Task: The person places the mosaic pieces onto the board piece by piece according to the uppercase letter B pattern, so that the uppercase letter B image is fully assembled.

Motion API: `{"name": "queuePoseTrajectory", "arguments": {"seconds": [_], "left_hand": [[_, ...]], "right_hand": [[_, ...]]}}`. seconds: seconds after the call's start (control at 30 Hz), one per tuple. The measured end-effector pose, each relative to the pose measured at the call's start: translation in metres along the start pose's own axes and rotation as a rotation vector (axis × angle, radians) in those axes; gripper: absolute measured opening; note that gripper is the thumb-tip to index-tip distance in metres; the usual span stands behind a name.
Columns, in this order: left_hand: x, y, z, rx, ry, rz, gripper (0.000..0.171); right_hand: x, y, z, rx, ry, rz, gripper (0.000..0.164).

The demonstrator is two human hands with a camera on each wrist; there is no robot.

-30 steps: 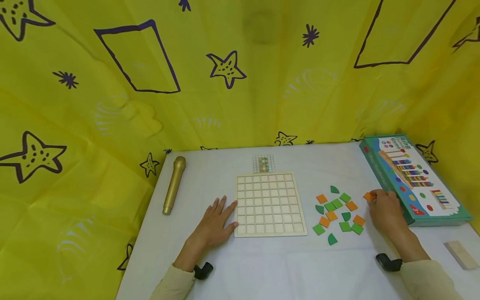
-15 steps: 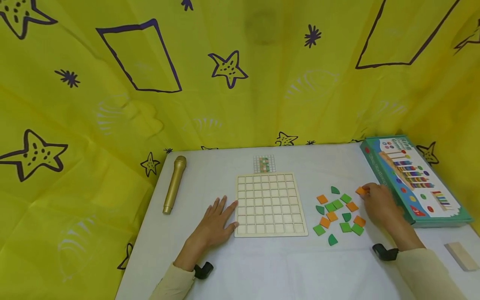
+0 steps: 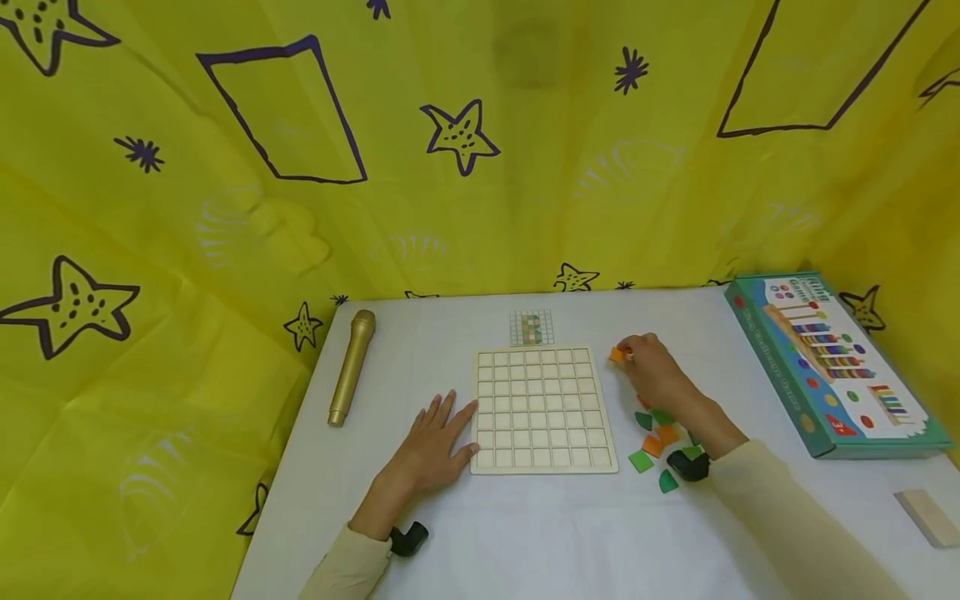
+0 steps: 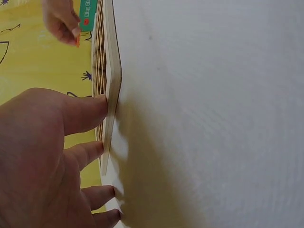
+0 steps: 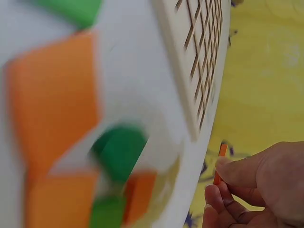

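Observation:
My right hand (image 3: 660,375) pinches an orange square tile (image 3: 617,355) between thumb and fingers, just right of the wooden grid board (image 3: 535,467). In the right wrist view the same tile (image 5: 221,164) is seen edge-on at the fingertips. My left hand (image 3: 423,454) lies with fingers spread, thumb and index fingertip touching the board's left edge. The left wrist view shows those fingertips against the board's rim (image 4: 114,76). Orange and green tiles (image 3: 641,461), some quarter-round, lie partly hidden under my right forearm. Every board compartment in view is bare.
A small card with a coloured grid pattern (image 3: 531,327) lies behind the board. A gold microphone (image 3: 350,367) lies at the left. On the right are a teal game box (image 3: 840,362) and a pale wooden block (image 3: 926,517). A yellow curtain (image 3: 450,217) hangs behind the table.
My right hand has moved left from beside the game box, over the loose tiles to near the board's upper right corner, carrying the orange tile. The left hand stays in place.

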State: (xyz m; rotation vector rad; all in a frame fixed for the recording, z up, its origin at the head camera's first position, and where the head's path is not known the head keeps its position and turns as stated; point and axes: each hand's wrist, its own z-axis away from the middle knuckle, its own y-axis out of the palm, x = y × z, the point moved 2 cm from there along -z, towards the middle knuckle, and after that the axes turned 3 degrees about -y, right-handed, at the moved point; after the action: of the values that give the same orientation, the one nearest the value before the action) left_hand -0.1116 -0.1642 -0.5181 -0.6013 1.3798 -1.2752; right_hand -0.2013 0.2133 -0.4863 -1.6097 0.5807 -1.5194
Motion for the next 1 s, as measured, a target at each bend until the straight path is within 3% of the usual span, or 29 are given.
{"name": "queuePoseTrajectory", "arguments": {"seconds": [0.2, 0.43, 0.67, 1.0], "left_hand": [[-0.001, -0.002, -0.001, 0.004, -0.008, 0.000, 0.066], [-0.002, -0.002, -0.002, 0.017, -0.017, 0.002, 0.066], [-0.002, -0.002, -0.002, 0.021, -0.017, 0.005, 0.066], [-0.002, -0.002, -0.002, 0.018, -0.015, -0.003, 0.065]], "right_hand": [[0.042, 0.028, -0.025, 0.054, -0.109, 0.011, 0.030], [0.074, 0.056, -0.041, 0.140, -0.212, 0.032, 0.031], [0.093, 0.073, -0.048, 0.120, -0.257, 0.064, 0.032], [0.101, 0.085, -0.056, 0.075, -0.325, 0.110, 0.016]]}}
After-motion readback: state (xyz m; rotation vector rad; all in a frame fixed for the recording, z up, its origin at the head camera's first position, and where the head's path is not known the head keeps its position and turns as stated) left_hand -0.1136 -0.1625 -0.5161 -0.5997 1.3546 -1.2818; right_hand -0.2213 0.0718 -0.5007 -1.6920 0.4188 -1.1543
